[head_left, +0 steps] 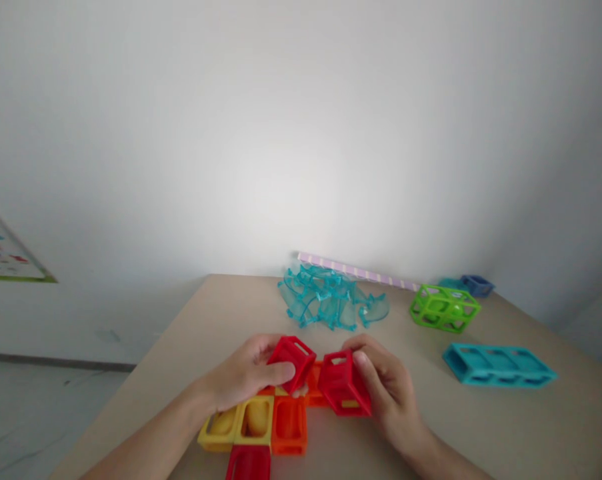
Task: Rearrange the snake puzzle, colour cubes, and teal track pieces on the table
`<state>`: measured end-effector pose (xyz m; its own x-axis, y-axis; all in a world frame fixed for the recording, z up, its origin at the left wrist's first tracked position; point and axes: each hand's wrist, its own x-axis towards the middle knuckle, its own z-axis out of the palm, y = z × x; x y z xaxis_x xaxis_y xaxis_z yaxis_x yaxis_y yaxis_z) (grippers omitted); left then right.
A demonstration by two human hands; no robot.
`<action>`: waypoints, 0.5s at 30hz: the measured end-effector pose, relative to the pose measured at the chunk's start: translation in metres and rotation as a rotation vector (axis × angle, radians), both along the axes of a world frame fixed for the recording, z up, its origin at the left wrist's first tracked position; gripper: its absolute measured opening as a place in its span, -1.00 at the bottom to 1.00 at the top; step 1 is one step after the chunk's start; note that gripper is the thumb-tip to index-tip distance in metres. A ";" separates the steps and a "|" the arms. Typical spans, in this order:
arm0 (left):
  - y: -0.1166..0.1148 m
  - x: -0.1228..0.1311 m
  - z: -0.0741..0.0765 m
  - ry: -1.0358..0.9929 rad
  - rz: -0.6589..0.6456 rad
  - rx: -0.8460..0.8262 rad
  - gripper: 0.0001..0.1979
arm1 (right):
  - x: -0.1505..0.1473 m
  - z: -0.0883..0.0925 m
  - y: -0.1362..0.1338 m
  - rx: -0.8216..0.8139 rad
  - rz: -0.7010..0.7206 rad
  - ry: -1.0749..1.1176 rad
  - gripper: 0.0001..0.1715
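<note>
My left hand is closed around a red open-frame cube, holding it tilted just above the table. My right hand grips a second red frame cube, its fingers on the far side and thumb on the near side. The two red cubes are a small gap apart. Below and between them lies a flat cluster of joined cubes: two yellow ones, orange ones and one red one at the near edge.
On the beige table lie a heap of clear teal curved pieces, a green frame block, a long teal three-cell block and a small blue block. A pale striped strip runs along the far edge by the white wall.
</note>
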<state>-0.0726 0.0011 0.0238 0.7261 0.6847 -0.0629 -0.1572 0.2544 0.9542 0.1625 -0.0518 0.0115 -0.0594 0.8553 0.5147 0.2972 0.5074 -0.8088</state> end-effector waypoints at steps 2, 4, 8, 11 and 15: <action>0.001 0.003 -0.003 -0.005 0.075 -0.047 -0.69 | 0.001 0.000 -0.001 0.067 -0.093 -0.003 -0.62; 0.001 0.004 -0.004 -0.011 0.116 -0.095 -0.69 | 0.001 0.000 -0.001 0.138 -0.146 -0.021 -0.65; 0.002 0.005 -0.002 -0.047 0.084 -0.099 -0.69 | -0.003 -0.003 0.001 0.226 -0.120 -0.077 -0.75; 0.003 0.005 -0.001 -0.122 0.044 -0.073 -0.62 | -0.006 -0.006 0.001 0.241 -0.038 -0.120 -0.81; 0.003 0.005 -0.001 -0.122 0.043 -0.085 -0.53 | -0.007 -0.006 -0.003 0.257 0.013 -0.195 -0.80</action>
<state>-0.0671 0.0045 0.0226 0.7018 0.7115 -0.0353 -0.2830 0.3240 0.9027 0.1551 -0.0547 0.0060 -0.1881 0.6976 0.6914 0.4267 0.6921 -0.5822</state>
